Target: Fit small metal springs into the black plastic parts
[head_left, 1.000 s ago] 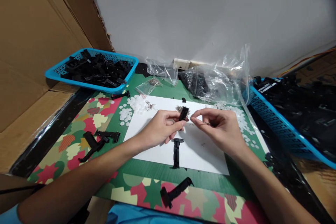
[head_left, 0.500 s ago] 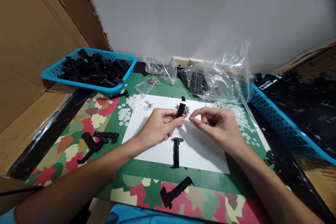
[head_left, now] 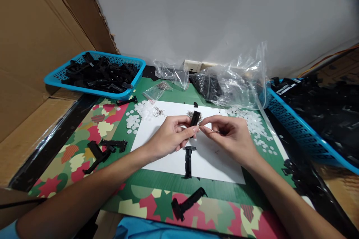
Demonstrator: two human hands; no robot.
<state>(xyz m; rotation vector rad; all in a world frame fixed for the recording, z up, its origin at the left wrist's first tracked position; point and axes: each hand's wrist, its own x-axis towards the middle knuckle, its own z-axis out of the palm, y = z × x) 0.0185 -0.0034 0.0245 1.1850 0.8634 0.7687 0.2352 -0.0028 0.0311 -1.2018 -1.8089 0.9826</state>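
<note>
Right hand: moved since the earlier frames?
Yes. The right hand has shifted slightly left against the white sheet, closer to the black part in the left hand.

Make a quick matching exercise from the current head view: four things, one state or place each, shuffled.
Column 1
1. Left hand
2. Right hand
3. Paper sheet
4. Small discs

Column 2
A. Clustered toward the sheet's left and right sides
B. Thumb and forefinger tips drawn together, close beside the held part
C. Lying flat beneath both hands
D. Gripping a black part

Right pairs: 1-D, 2-B, 3-C, 4-A
</note>
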